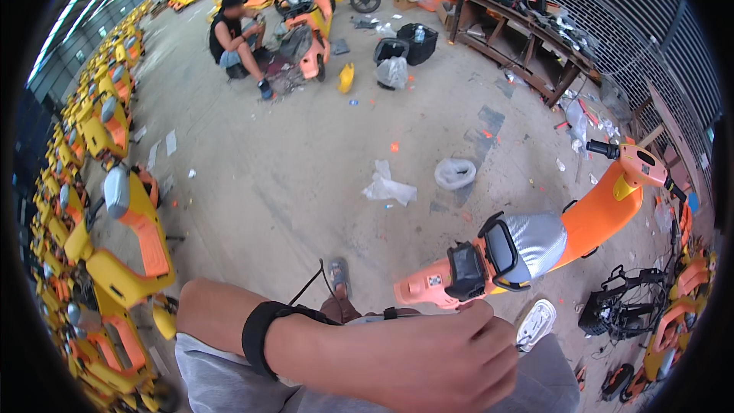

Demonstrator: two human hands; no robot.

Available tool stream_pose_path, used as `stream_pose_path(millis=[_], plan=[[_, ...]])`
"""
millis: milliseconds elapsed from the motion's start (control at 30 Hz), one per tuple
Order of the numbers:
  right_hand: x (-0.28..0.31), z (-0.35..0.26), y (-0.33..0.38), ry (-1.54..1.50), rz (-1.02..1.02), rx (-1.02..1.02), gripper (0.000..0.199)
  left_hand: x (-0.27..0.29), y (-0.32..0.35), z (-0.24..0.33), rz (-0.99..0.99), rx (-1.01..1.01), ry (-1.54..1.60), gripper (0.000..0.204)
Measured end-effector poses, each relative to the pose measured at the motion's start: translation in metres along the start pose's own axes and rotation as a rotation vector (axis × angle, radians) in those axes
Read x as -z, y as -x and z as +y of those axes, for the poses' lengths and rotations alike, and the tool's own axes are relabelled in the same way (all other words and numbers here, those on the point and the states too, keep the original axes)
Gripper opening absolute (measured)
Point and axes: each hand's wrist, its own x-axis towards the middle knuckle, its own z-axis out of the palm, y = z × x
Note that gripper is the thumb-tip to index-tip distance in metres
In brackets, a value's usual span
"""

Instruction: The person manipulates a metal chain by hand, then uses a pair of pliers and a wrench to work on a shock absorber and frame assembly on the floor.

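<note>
My left hand (474, 356) reaches across my lap from the left, its back toward me. A black band (261, 339) circles that arm. Its fingers are curled under, and whatever they may hold is hidden. Just beyond the knuckles is the pale orange tail (424, 287) of an electric scooter, which has an orange body (604, 210), a black rack (501, 252) and a seat (535, 241) under silvery wrapping. A thin black cord (310, 284) rises behind my forearm. My right hand cannot be made out.
Rows of yellow scooters (126, 260) line the left. A seated person (235, 38) is beside another scooter (310, 15) at the back. Black bins (418, 44), a cluttered workbench (527, 38) and plastic wrapping (388, 187) lie beyond. Black frame parts (623, 306) are at right.
</note>
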Motion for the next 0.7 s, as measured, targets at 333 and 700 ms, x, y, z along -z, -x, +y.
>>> stream_pose_path(millis=[333,700], plan=[[-0.092,-0.071,0.011,0.136,0.163,-0.094,0.018,-0.087,0.162,-0.313,-0.119,0.565,0.359,0.018],[-0.052,-0.18,-0.164,-0.04,-0.026,-0.179,0.035,-0.34,0.348,-0.567,-0.631,1.276,0.532,0.016]])
